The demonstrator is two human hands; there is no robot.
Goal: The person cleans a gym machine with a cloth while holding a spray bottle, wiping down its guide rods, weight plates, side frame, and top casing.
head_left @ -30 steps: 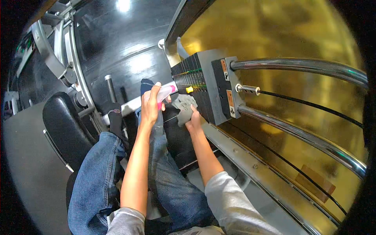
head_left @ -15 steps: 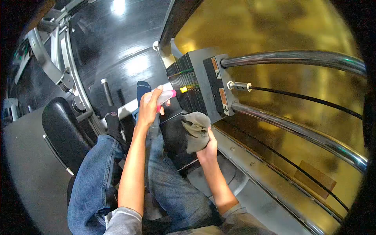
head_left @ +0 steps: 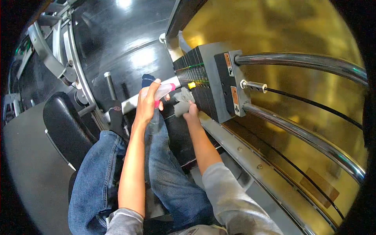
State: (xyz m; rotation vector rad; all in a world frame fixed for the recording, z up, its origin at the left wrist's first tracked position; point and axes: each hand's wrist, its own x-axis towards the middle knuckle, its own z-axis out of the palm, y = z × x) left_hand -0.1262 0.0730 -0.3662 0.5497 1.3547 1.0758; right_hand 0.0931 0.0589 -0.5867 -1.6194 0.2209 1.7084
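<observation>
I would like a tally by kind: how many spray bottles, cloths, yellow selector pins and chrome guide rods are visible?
Spray bottle, in the left hand: 1
Grey cloth, in the right hand: 1
Yellow selector pin: 1
Chrome guide rods: 2
Total: 5

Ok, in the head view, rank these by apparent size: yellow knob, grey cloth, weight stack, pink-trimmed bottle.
Weight stack
Grey cloth and pink-trimmed bottle: too alike to rank; the left hand covers part of the bottle
Yellow knob
</observation>
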